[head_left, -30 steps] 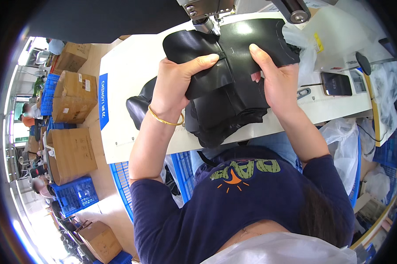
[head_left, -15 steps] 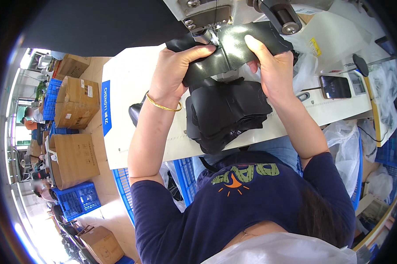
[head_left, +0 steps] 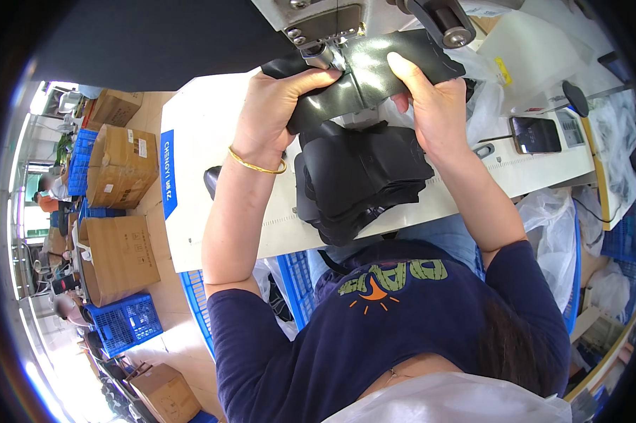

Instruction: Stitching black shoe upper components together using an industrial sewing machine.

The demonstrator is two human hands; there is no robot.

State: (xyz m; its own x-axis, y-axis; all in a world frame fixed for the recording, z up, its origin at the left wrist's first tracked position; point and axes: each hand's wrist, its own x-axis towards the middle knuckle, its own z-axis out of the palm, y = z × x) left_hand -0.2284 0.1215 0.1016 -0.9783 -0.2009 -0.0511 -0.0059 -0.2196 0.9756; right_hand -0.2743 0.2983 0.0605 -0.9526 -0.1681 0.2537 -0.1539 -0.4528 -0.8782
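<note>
Right, I'm holding the black piece (head_left: 381,67) beneath the sewing machine head (head_left: 326,27), left hand (head_left: 265,113) and right hand (head_left: 438,113) pinching opposite sides, just beyond the black stack (head_left: 364,166); looks like seam stitching, so next calls for flat, even feeding.

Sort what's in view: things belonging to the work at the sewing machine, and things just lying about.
In the job:
- black sheet, held by the left hand and right hand
- sewing machine
- black pile below, probably

Apparently just lying about:
- phone
- cardboard box
- blue crate
</note>
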